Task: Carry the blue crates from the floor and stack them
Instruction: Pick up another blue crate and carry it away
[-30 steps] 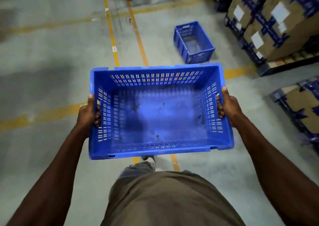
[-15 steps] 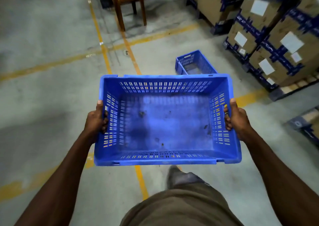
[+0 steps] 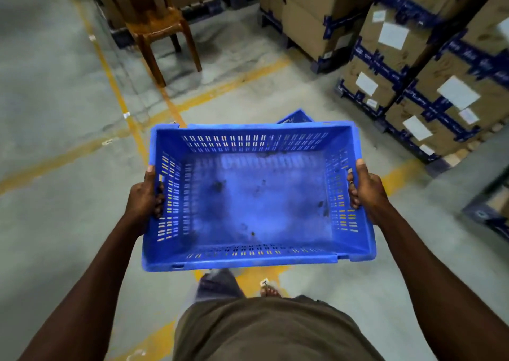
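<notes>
I carry an empty blue slotted crate (image 3: 256, 260) level in front of my waist, above the floor. My left hand (image 3: 144, 198) grips its left side wall, thumb on the rim and fingers curled into the handle slot. On the opposite wall my right hand (image 3: 367, 189) holds it the same way. Dark specks of dirt mark the crate's bottom. A second blue crate (image 3: 296, 116) stands on the floor ahead; only a corner of it shows above the carried crate's far rim.
Stacked cardboard boxes (image 3: 429, 79) with blue tape sit on pallets along the right and the back. A brown plastic chair (image 3: 162, 27) stands at the back left. Yellow lines (image 3: 132, 123) cross the grey concrete floor. My feet show below the crate.
I have walked forward. The floor crate has come close and slipped almost wholly behind the carried crate. Chair and boxes have drawn nearer. My grip on the crate is unchanged.
</notes>
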Motion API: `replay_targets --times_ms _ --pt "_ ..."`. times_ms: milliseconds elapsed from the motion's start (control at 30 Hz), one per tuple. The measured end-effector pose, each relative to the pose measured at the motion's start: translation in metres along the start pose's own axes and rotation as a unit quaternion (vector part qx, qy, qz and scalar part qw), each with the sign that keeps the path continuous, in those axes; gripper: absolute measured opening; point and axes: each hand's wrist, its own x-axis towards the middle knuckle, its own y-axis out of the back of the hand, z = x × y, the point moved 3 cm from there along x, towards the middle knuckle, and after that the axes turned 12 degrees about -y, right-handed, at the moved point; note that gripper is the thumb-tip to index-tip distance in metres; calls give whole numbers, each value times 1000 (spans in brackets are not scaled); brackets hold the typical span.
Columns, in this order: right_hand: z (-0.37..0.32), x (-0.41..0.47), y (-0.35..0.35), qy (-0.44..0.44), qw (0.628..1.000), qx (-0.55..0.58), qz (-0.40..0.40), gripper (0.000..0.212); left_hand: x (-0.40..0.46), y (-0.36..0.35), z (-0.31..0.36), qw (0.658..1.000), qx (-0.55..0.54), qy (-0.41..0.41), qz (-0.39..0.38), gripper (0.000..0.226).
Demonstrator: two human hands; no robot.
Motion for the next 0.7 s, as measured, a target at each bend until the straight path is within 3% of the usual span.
replay_targets --times_ms 400,533,700 --pt "-105 98 -77 -44 986 74 139 77 307 -97 66 983 27 -1 -179 60" --pt "-118 108 -72 -73 969 135 192 67 372 -162 104 965 54 -33 -254 62" --pt "-110 144 -56 -108 945 168 261 71 433 -264 121 936 102 -55 -334 69"
